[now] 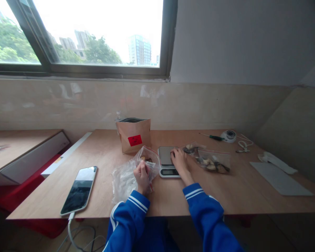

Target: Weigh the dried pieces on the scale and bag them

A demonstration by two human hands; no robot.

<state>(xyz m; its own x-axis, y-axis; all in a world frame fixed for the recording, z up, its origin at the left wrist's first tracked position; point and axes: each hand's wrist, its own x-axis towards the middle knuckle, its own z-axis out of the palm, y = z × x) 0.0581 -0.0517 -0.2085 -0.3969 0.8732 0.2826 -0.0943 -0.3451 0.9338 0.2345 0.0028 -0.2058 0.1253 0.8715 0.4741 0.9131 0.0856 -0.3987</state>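
Observation:
My left hand (141, 175) is closed on the edge of a clear zip bag (154, 168) with a red seal line; some brown pieces show inside it. Under and beside that hand lie crumpled clear plastic bags (122, 185). My right hand (179, 160) rests over the metal plate of a small white digital scale (164, 154), its fingers bent down onto the plate. Whatever is beneath those fingertips is hidden. To the right, two zip bags lie flat, one with dark and pale dried pieces (191, 149), the nearer with similar pieces (212, 163).
Behind the left hand stands an open brown paper pouch (124, 138) with a red label. A phone (80, 189) on a cable lies left. Farther right are a screwdriver (215, 138), a white dome camera (229, 135), a grey sheet (280, 179) and a white cloth-like item (277, 162).

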